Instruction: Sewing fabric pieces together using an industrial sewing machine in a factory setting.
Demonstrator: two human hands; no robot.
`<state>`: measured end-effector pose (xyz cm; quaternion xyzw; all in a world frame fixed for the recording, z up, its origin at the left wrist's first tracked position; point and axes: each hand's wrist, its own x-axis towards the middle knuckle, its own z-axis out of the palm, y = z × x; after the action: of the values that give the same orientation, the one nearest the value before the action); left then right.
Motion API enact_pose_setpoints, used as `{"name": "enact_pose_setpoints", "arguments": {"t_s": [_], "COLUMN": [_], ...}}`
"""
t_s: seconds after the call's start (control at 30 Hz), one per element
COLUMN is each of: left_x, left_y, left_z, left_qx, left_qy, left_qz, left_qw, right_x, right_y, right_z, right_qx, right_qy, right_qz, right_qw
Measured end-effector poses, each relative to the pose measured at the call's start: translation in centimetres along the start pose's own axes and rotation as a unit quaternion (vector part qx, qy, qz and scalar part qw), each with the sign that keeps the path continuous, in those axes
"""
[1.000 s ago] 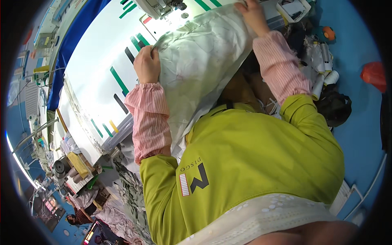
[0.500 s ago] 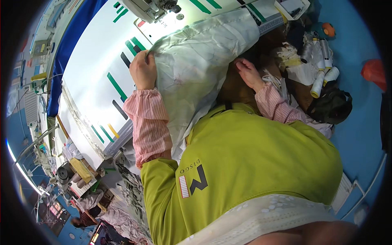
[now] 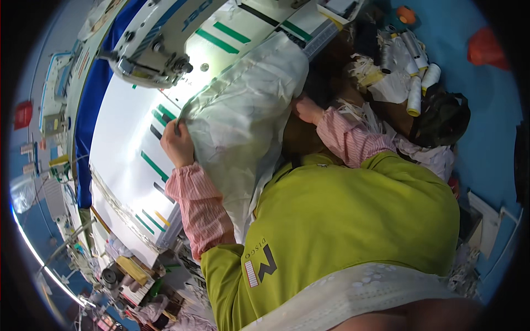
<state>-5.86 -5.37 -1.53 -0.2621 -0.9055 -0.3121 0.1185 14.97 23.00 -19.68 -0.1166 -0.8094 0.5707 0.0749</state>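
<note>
A pale, slightly see-through piece of white fabric (image 3: pixel 237 110) lies over the sewing table's edge and drapes toward my lap. Its far side has a folded, hem-like strip. My left hand (image 3: pixel 178 145) is closed on the fabric's left corner, thumb and fingers pinching it against the table top. At the fabric's right edge, below table level, my right hand (image 3: pixel 309 110) has its fingers curled in against the cloth; the fingertips are partly in shadow. The sewing machine head (image 3: pixel 152 60) stands just beyond the fabric, its lamp lighting the table near the needle area.
Green and black tape strips mark the white table top (image 3: pixel 121 138). To the right are thread spools (image 3: pixel 415 95), a dark bag (image 3: pixel 444 121) and cloth scraps. A small white tray (image 3: pixel 342 10) sits at the table's far right corner. Other machines stand at far left.
My right hand has gone from open fingers beside the fabric to curled fingers at its edge. The view has shifted, showing more of the machine head. My left hand still pinches the corner.
</note>
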Motion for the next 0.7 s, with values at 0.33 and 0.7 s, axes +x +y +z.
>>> {"name": "enact_pose_setpoints", "arguments": {"t_s": [0.33,0.7], "left_x": [0.0,0.0], "left_y": [0.4,0.3], "left_z": [-0.3,-0.4], "left_qx": [0.027,0.014], "left_qy": [-0.018,-0.024], "left_qz": [-0.027,-0.007], "left_qw": [0.999,1.000], "right_x": [1.1,0.6], "right_y": [-6.3,-8.1], "right_z": [-6.3,-9.2], "right_qx": [0.475,0.202], "right_qy": [0.123,0.144], "right_qz": [0.212,0.184], "right_qw": [0.845,0.951]}}
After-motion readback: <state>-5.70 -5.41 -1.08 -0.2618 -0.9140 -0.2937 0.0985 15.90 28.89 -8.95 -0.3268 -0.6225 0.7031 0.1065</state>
